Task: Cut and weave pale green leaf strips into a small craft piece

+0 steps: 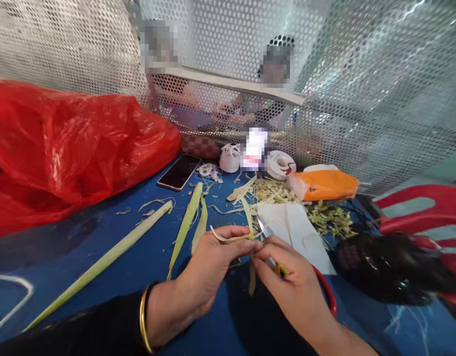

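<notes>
Over the middle of the blue table, my left hand (213,264) pinches pale green leaf strips (248,212) between thumb and fingers. One thin strip sticks out to the left over the fingers, and another end hangs below. My right hand (289,274) meets it, its fingertips closed on the same crossing strips. Red-handled scissors (329,294) are tucked in my right hand, the blade pointing away; the palm hides their middle. A small yellow-green bit shows under the right fingers. Left of my hands lie a long pale leaf (120,252) and a broader green leaf (186,225).
A red plastic bag (72,153) fills the left. Behind the leaves are a phone (179,172), white string, a lit phone (255,148) and a tape roll (281,164). White paper (292,230), an orange packet (326,184), leaf scraps and a black bag (391,264) lie right.
</notes>
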The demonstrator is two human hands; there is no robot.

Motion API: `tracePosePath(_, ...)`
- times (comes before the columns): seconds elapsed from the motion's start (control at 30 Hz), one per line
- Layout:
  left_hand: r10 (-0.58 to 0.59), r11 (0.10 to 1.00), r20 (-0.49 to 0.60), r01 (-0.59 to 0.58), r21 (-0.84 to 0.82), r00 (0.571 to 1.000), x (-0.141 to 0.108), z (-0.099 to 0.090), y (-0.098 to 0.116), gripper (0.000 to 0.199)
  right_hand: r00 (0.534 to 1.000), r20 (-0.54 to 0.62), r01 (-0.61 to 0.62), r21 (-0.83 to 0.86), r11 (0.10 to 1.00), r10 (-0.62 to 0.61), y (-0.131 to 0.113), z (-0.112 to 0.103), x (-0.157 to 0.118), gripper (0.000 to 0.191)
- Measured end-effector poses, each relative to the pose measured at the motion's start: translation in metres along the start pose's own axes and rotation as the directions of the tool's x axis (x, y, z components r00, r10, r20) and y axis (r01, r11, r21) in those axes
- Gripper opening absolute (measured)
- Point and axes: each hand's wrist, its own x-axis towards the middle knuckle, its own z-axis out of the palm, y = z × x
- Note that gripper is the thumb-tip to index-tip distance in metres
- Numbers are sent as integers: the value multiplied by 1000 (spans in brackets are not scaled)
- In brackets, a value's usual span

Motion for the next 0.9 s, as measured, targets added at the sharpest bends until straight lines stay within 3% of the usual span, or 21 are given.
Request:
tracePosePath(0.23,-8,998,-45,11,62,999,0,1,0,32,999,39,19,8,1000,-19,-2,-2,1,19)
tracePosePath(0.37,14,995,-23,-12,102,1000,0,3,4,26,973,46,-229,214,949,224,1,-2,2,26)
tracePosePath(0.47,-2,992,28,-2,123,1000,-1,5,3,24,918,60,-370,488,790,393,4,1,5,27)
tracePosePath(0.53,-21,990,50,14,143,999,-2,7,2,24,900,87,-386,612,690,427,6,3,7,26)
tracePosePath(0.63,-29,987,63,18,162,998,-1,6,-1,24,894,124,-395,669,629,430,9,6,6,24)
tracePosePath(0.9,-45,985,71,32,168,996,2,0,-6,26,888,35,-352,695,627,459,9,7,8,23)
